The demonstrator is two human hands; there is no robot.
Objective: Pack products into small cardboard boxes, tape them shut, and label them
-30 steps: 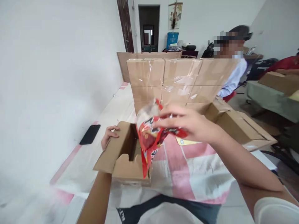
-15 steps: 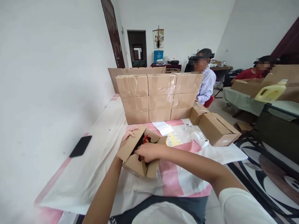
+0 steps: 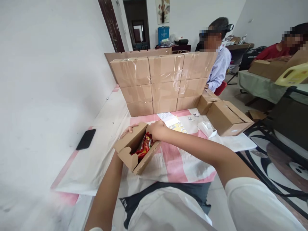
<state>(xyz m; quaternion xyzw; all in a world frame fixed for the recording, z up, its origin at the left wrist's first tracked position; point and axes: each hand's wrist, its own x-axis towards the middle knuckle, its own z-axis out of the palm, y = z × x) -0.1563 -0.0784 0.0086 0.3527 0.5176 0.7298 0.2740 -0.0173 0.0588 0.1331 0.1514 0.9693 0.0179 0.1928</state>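
An open cardboard box [image 3: 141, 162] stands tilted on the cloth in front of me, its near flaps raised. Red, shiny plastic packets [image 3: 145, 146] lie inside it. My left hand [image 3: 128, 131] holds the box's left side from outside, fingers curled over the upper edge. At the far right corner my right hand [image 3: 157, 130] is bent down, closed against the box rim. Its fingertips are hidden, so what they grip does not show.
Stacked, taped cartons [image 3: 166, 81] form a wall behind the box. To the right are another carton [image 3: 228, 118], a white device [image 3: 207, 129] and sticker sheets [image 3: 168, 119]. A black phone [image 3: 86, 139] lies left. A person [image 3: 220, 61] sits beyond the stack; another [image 3: 271, 53] sits far right.
My right hand has come up out of the box's middle to its far right corner. The box has turned and more of the red packets shows. The camera view has tilted down.
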